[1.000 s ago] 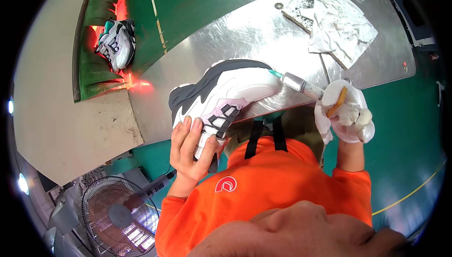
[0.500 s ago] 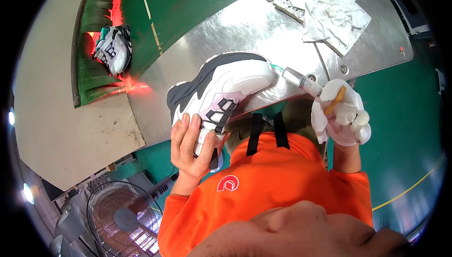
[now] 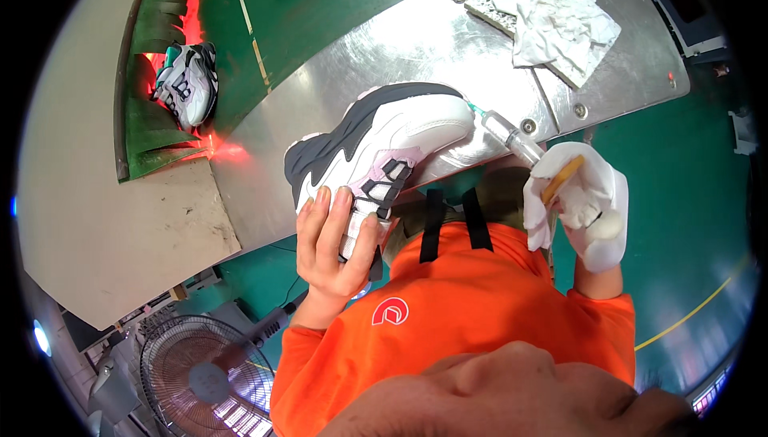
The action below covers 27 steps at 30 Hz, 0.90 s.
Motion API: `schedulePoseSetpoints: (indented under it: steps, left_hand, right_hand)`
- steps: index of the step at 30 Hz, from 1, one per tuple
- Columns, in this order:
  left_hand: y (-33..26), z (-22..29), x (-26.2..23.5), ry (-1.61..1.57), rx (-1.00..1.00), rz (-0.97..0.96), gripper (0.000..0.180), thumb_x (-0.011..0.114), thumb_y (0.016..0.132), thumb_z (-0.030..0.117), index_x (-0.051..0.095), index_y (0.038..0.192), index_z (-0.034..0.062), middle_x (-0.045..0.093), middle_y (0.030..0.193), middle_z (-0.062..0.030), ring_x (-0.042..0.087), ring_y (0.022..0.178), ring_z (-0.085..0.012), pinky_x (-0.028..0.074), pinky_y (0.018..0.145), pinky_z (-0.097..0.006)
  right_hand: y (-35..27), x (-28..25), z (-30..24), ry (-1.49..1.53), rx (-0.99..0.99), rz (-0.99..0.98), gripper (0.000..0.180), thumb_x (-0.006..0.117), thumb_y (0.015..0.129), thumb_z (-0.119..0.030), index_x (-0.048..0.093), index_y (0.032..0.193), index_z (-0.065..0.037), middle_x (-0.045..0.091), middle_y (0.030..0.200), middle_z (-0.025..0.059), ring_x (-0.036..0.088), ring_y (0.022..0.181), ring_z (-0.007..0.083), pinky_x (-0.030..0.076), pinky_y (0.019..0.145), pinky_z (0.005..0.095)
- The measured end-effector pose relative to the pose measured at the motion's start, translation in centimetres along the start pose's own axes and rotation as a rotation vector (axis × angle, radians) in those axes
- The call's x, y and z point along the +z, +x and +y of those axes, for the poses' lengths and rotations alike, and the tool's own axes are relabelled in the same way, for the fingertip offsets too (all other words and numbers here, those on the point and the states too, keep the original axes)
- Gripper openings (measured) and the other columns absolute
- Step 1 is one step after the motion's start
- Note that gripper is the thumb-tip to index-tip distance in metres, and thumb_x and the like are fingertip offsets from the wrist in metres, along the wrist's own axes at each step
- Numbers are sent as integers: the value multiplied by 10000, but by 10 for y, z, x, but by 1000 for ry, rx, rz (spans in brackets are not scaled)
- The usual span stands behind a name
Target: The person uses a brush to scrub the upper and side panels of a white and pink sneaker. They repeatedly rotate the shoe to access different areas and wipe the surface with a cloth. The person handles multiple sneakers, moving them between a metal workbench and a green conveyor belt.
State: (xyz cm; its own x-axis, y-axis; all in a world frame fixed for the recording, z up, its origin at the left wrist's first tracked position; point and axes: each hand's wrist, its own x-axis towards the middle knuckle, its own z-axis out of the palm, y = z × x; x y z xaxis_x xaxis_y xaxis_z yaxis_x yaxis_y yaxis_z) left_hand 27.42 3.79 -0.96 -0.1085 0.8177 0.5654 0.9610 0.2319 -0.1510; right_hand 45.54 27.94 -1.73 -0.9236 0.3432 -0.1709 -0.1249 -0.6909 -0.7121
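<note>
A white sneaker with a dark sole and pale pink panels is tilted on its side over the metal table. My left hand wraps its fingers over the laced upper near the ankle opening. In my right hand, which is in a white glove, is a clear syringe with a green tip. That tip reaches the toe end of the sneaker, at the line between sole and upper; whether it touches I cannot tell. A tan strip lies across the gloved fingers.
Crumpled white cloth lies on a speckled slab at the back right of the metal table. Another sneaker sits on the green conveyor belt by slit green flaps, under red light. A floor fan stands at the lower left.
The sneaker and my left hand have shifted slightly right. My gloved hand has turned a little and lowered slightly, with the syringe tip still at the toe.
</note>
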Motion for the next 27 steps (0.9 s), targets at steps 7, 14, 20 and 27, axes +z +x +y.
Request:
schedulePoseSetpoints:
  steps: [7, 14, 20, 27]
  left_hand:
    - [13, -8, -5, -47, -1, -44, 285, 764, 792, 237, 627, 1022, 142, 645, 1139, -160, 618, 1045, -352, 534, 826, -443]
    - [37, -28, -12, -161, -32, -143, 324, 789, 737, 213, 644, 1004, 100, 643, 1129, -180, 635, 980, -360, 548, 806, -418]
    - [73, -50, -19, -312, -124, -313, 505, 848, 611, 97, 613, 1052, 24, 628, 1163, -211, 633, 969, -369, 511, 810, -391]
    - [106, -95, 1, -645, -309, -504, 534, 855, 651, 103, 565, 1079, -35, 615, 1183, -206, 600, 1070, -286, 459, 919, -367]
  right_hand:
    - [-1, 20, -10, -387, -80, -65, 716, 782, 419, -7, 570, 1099, 63, 618, 796, 96, 601, 671, 131, 515, 619, 227]
    - [8, 18, 4, -603, -300, -79, 587, 825, 447, -65, 604, 988, -20, 639, 868, 134, 616, 653, 157, 525, 598, 240]
    - [28, 1, 22, -716, -469, -145, 489, 847, 466, -115, 603, 888, -83, 644, 938, 161, 636, 647, 187, 527, 574, 256]
    - [57, -22, 51, -634, -402, -190, 651, 866, 491, -149, 609, 1079, -37, 662, 858, 84, 635, 655, 213, 512, 611, 294]
